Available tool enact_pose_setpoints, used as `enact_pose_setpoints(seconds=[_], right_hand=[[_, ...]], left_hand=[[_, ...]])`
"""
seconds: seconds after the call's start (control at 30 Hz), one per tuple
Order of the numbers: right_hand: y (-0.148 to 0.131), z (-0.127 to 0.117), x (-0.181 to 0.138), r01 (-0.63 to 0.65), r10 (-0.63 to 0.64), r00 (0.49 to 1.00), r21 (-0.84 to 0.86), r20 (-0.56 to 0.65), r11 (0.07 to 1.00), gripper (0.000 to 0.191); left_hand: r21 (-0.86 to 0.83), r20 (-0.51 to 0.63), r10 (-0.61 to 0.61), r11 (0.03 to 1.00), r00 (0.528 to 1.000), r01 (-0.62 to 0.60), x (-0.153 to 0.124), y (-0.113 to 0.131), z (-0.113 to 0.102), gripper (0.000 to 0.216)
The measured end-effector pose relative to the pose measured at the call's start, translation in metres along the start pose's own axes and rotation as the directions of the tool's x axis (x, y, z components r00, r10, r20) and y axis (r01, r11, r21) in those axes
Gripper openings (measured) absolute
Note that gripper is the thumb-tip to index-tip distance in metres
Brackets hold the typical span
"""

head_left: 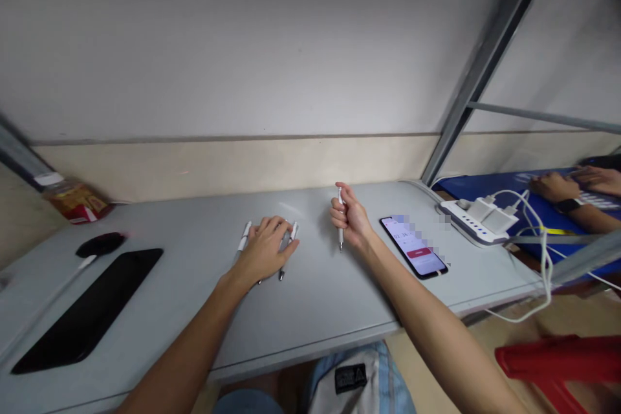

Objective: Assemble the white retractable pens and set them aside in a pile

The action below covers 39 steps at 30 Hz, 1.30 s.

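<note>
Head view: my right grip [354, 218] is closed round one pen [340, 234], fingers wrapped on the barrel, thumb up at the top end, tip pointing down. Near-upright hold with the thumb there suits pressing the top; can't tell if it's pushed in. Tip looks clear of the table [310, 310], but the gap is hard to judge. Left grip [266, 242] is palm down, fingers loosely spread over other pens [294, 231] lying on the table, not wrapped round any that I can see. White ends stick out past the fingers and dark tips show on the near side, so they're roughly side by side, tips toward me. Palm probably stops them rolling; can't tell how hard it presses or how many are under it. Phone [412, 247] lies face up beside my right forearm, lit screen turned up, presumably for a quick glance. Power strip [466, 225] sits past it at the right end, likely so the white cables [548, 265] hang off the edge instead of crossing my space. Black slab [92, 310], round black pad [101, 245] and bottle [80, 204] are well left, out of both arms' way.
</note>
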State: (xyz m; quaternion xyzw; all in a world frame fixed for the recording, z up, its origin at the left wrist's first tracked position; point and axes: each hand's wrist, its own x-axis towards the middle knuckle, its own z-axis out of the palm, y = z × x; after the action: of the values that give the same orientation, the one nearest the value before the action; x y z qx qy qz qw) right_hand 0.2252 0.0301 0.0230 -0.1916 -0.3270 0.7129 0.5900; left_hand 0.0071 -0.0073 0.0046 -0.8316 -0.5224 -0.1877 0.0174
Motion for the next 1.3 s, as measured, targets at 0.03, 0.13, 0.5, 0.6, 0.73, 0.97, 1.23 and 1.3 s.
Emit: enact_pose_setpoints(seconds=[0.03, 0.13, 0.5, 0.6, 0.73, 0.97, 1.23, 1.3], right_hand=[[0.0, 0.0, 0.0, 0.003, -0.003, 1.0, 0.003, -0.002, 1.0, 0.016], [0.0, 0.0, 0.0, -0.011, 0.011, 1.0, 0.012, 0.011, 1.0, 0.013], [-0.001, 0.0, -0.001, -0.02, 0.02, 0.997, -0.008, 0.08, 1.0, 0.016], [-0.002, 0.002, -0.002, -0.017, 0.018, 0.998, -0.023, 0.056, 1.0, 0.018], [-0.001, 0.003, -0.003, -0.024, 0.026, 0.998, -0.034, 0.053, 0.999, 0.017], [0.001, 0.0, -0.002, -0.012, 0.015, 0.997, -0.043, 0.071, 0.999, 0.017], [0.002, -0.001, 0.0, -0.009, 0.009, 1.0, -0.042, -0.003, 0.999, 0.019], [0.001, 0.0, 0.0, -0.012, 0.011, 1.0, -0.038, -0.018, 0.999, 0.02]], left_hand=[[0.002, 0.001, 0.009, 1.0, 1.0, -0.009, 0.0, 0.001, 0.0, 0.021], [0.021, 0.003, 0.027, 0.999, 1.0, -0.027, 0.0, 0.001, 0.001, 0.018], [0.106, -0.046, -0.039, 0.993, 0.998, 0.044, 0.0, -0.007, 0.006, 0.008], [0.097, -0.053, -0.077, 0.992, 0.996, 0.082, 0.0, -0.007, 0.008, 0.009], [0.108, -0.065, -0.115, 0.987, 0.991, 0.121, 0.0, -0.008, 0.009, 0.01], [0.106, -0.053, -0.139, 0.984, 0.989, 0.144, 0.0, -0.009, 0.008, 0.012], [0.094, -0.044, -0.179, 0.979, 0.983, 0.183, 0.0, -0.009, 0.006, 0.013], [0.101, -0.054, -0.178, 0.978, 0.983, 0.182, 0.0, -0.01, 0.007, 0.013]])
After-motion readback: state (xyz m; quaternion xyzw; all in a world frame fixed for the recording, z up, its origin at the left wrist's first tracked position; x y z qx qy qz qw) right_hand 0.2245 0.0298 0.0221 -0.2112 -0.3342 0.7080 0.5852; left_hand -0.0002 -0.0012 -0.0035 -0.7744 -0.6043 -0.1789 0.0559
